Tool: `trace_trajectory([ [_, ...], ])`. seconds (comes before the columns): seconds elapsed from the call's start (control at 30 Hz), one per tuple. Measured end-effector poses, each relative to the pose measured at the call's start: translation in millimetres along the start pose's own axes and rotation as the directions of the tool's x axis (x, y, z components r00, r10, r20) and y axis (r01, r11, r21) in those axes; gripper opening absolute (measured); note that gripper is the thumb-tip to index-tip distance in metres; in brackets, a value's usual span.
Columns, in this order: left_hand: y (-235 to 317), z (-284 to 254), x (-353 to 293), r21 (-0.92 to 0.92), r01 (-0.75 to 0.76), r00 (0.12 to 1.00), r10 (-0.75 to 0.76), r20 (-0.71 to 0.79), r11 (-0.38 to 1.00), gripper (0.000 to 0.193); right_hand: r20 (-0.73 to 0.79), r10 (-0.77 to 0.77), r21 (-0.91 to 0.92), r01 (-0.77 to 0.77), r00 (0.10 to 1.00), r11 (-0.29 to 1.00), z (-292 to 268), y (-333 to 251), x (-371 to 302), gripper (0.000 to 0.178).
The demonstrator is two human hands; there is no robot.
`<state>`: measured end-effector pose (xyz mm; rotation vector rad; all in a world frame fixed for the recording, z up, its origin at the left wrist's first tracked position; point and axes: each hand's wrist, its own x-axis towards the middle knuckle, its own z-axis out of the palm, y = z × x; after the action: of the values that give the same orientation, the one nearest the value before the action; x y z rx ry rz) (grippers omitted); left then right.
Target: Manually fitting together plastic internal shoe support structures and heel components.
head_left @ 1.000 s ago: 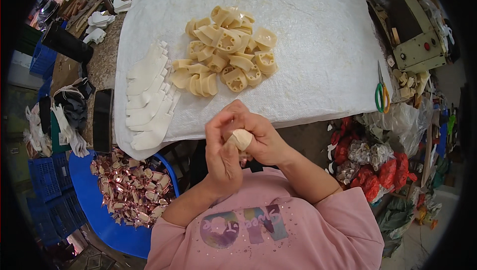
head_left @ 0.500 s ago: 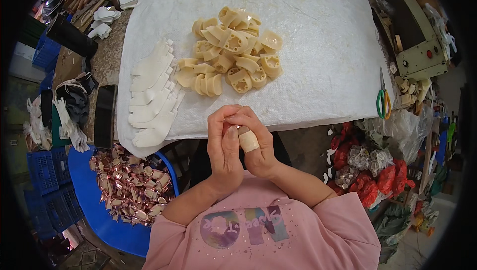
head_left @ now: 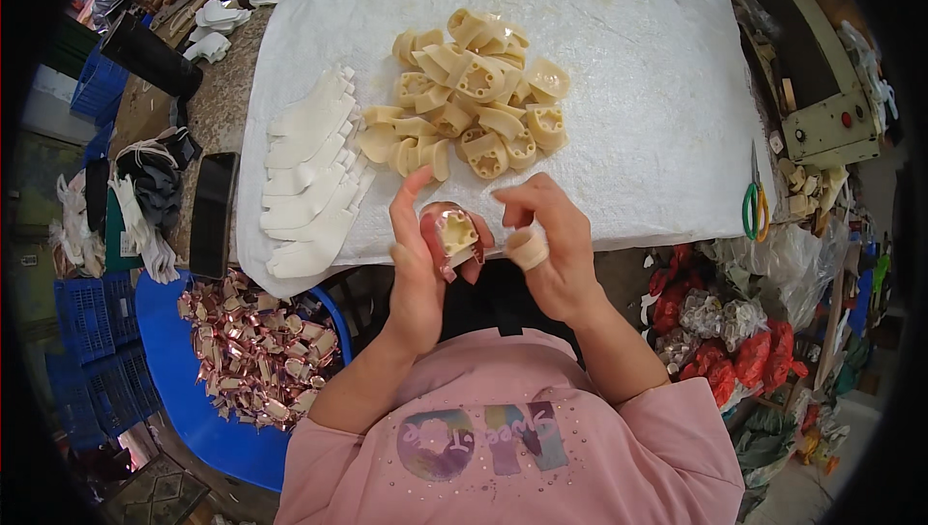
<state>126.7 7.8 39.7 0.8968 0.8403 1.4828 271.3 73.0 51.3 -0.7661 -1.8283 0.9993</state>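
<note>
While the left hand [head_left: 416, 272] grips a pink piece [head_left: 448, 239], cream face [head_left: 458, 230] upward, long axis unclear, the right hand [head_left: 563, 256] curls loosely.

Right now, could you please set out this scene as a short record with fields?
Left hand: holds a shiny pink metallic piece with a cream inside
Right hand: apart from that piece; beige wrap around one digit
Work surface: white woven sheet
Middle: heap of curved beige pieces
Left side: row of overlapping flat white pieces
Right edge: scissors with green and orange handles
Lower left: blue plastic tub holding many shiny pink-and-beige pieces
</note>
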Motion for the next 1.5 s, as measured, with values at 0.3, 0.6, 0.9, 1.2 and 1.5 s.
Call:
trace_trajectory([
  [0.3,-6,-1,-5,0.533,-0.156,0.987,0.150,0.055,0.831,0.064,0.169,0.174,0.084,-0.190,0.970,0.978,3,-9,2,0.024],
  [0.6,19,-3,-1,0.705,-0.199,0.980,0.160,0.121,0.681,0.049,0.508,0.401,0.455,-0.632,0.763,0.627,-11,18,12,0.024],
  [0.9,13,3,2,0.801,-0.201,0.966,0.249,0.067,0.565,0.048,0.241,0.186,0.123,-0.220,0.953,0.968,2,11,4,0.015],
  [1.2,-2,3,2,0.807,-0.357,0.872,0.478,0.108,0.469,0.048,0.239,0.223,0.566,-0.323,0.945,0.758,16,10,-8,0.021],
  [1.5,-11,2,6,0.897,-0.332,0.744,0.666,0.058,0.293,0.048,0.204,0.225,0.619,-0.303,0.953,0.725,31,21,-11,0.030],
])
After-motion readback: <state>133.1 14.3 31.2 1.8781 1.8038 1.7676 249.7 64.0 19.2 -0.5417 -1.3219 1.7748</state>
